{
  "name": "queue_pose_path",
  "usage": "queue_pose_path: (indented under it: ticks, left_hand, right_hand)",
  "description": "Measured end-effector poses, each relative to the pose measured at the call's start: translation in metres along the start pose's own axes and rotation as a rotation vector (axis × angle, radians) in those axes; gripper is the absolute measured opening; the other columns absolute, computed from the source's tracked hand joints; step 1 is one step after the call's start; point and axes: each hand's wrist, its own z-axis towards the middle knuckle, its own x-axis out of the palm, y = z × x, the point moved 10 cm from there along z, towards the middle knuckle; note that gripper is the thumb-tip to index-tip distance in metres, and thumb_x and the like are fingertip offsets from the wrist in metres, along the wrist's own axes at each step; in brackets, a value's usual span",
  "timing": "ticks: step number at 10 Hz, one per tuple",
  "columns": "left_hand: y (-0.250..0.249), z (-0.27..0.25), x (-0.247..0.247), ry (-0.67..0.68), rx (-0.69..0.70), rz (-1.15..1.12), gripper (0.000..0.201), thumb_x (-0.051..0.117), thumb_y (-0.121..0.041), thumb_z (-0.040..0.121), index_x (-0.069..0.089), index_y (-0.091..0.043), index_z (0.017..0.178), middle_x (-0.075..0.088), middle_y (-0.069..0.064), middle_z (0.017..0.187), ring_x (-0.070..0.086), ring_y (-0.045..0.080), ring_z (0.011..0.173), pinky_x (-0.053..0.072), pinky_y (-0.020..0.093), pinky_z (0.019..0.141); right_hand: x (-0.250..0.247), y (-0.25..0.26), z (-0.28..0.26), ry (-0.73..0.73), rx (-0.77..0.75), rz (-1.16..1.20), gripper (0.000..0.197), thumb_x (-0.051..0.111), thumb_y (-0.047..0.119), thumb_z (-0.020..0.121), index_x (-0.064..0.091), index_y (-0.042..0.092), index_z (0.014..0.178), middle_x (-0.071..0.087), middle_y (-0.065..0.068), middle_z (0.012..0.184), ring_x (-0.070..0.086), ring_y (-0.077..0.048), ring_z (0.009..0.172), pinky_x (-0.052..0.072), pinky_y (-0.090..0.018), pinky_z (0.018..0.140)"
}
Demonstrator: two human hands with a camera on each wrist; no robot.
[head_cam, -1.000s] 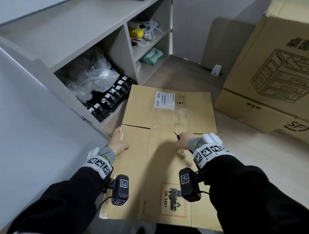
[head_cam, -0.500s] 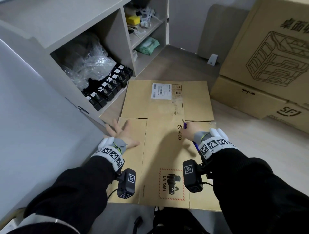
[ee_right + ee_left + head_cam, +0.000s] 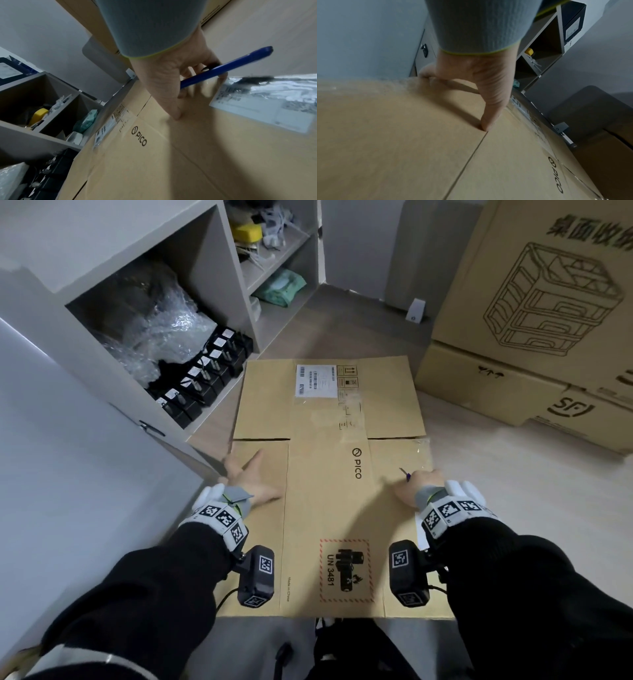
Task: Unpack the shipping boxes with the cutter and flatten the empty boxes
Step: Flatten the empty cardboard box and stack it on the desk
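Note:
A flattened brown cardboard box [image 3: 325, 508] marked PICO lies flat on the floor in front of me. My left hand [image 3: 251, 477] presses on its left panel with fingers spread and straight; the left wrist view shows a fingertip [image 3: 485, 125] touching the cardboard [image 3: 402, 148] at a crease. My right hand [image 3: 416, 486] rests on the right panel and holds a blue cutter [image 3: 224, 66] between its fingers, with the blade tip [image 3: 403, 472] poking forward. The right thumb [image 3: 173, 108] presses on the cardboard [image 3: 188, 162].
A grey shelf unit [image 3: 212, 268] at left holds bubble wrap [image 3: 161, 333], black boxed items [image 3: 202, 381], a yellow tape [image 3: 245, 232] and a green pack [image 3: 281, 285]. Large stacked cartons [image 3: 534, 337] stand at right. A white cabinet door [image 3: 68, 457] is close on my left.
My left hand let go of the box edge and now lies flat with spread fingers. My right hand with the cutter slid right across the cardboard. The box lies flatter.

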Motion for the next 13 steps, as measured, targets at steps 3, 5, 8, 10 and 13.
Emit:
queue_pose_path:
  ticks: [3, 5, 8, 10, 13]
  left_hand:
    - [-0.017, -0.001, -0.055, -0.130, 0.051, -0.059, 0.091, 0.080, -0.026, 0.068, 0.032, -0.042, 0.144, -0.005, 0.000, 0.151, 0.019, 0.032, 0.124, 0.032, 0.036, 0.105]
    - [-0.014, 0.004, -0.041, -0.102, 0.045, 0.003, 0.097, 0.078, -0.022, 0.066, 0.026, -0.045, 0.145, -0.010, -0.003, 0.150, 0.021, 0.030, 0.122, 0.035, 0.036, 0.094]
    - [-0.018, 0.007, -0.032, -0.055, 0.052, 0.064, 0.099, 0.075, -0.028, 0.064, 0.019, -0.050, 0.143, -0.016, -0.006, 0.149, 0.021, 0.032, 0.120, 0.037, 0.039, 0.090]
    - [-0.034, 0.010, -0.032, -0.039, 0.122, 0.182, 0.099, 0.076, -0.034, 0.065, 0.016, -0.053, 0.142, -0.014, -0.006, 0.151, 0.023, 0.033, 0.122, 0.033, 0.042, 0.094]
    - [-0.081, 0.053, -0.063, -0.130, 0.179, 0.248, 0.086, 0.073, -0.027, 0.072, 0.028, -0.045, 0.143, -0.007, -0.001, 0.154, 0.021, 0.034, 0.127, 0.029, 0.048, 0.103]
  right_hand:
    - [0.010, 0.007, 0.000, 0.123, -0.021, 0.221, 0.059, 0.076, 0.026, 0.079, 0.053, 0.005, 0.130, 0.037, 0.005, 0.074, 0.035, -0.008, 0.061, 0.027, -0.016, 0.049]
    - [-0.009, 0.009, 0.006, 0.145, -0.035, 0.188, 0.058, 0.074, 0.016, 0.081, 0.050, 0.003, 0.133, 0.035, 0.005, 0.071, 0.030, -0.006, 0.058, 0.026, -0.018, 0.049]
    - [-0.020, 0.003, 0.015, 0.150, -0.027, -0.005, 0.060, 0.080, 0.022, 0.075, 0.055, 0.006, 0.127, 0.043, -0.007, 0.102, 0.039, -0.021, 0.092, 0.036, -0.028, 0.059]
    - [0.006, -0.025, 0.006, 0.222, 0.060, 0.019, 0.064, 0.083, 0.030, 0.070, 0.058, 0.006, 0.124, 0.051, -0.003, 0.083, 0.049, -0.026, 0.088, 0.048, -0.036, 0.072]
    - [-0.016, -0.001, 0.020, 0.092, 0.007, 0.166, 0.041, 0.072, 0.034, 0.082, 0.053, 0.007, 0.107, 0.056, -0.010, 0.106, 0.056, -0.023, 0.096, 0.045, -0.027, 0.067]
